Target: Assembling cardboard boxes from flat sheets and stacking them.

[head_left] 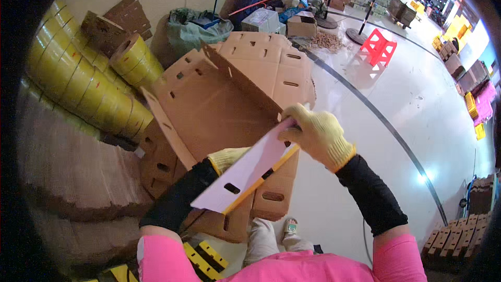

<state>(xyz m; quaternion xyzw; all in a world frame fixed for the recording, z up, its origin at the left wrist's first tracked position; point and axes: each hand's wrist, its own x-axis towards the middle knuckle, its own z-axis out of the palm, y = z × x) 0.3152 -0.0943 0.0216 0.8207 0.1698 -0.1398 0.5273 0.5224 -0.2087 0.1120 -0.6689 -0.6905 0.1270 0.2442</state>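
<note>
Pale lilac cardboard panel slants across the middle of my feed, an oblong hole near its lower end and yellow along its lower edge. I see the right hand, in a cream knit glove, with thumb and fingers closed on the panel's far upper end. The left hand, gloved alike, is mostly hidden behind the panel, so I cannot tell how far open it is or whether it grips anything. Just beyond, I have a brown open carton with raised side walls, lying on slotted cardboard sheets. Yellow rolls are piled to the left; a red stool stands well apart on the pale floor
</note>
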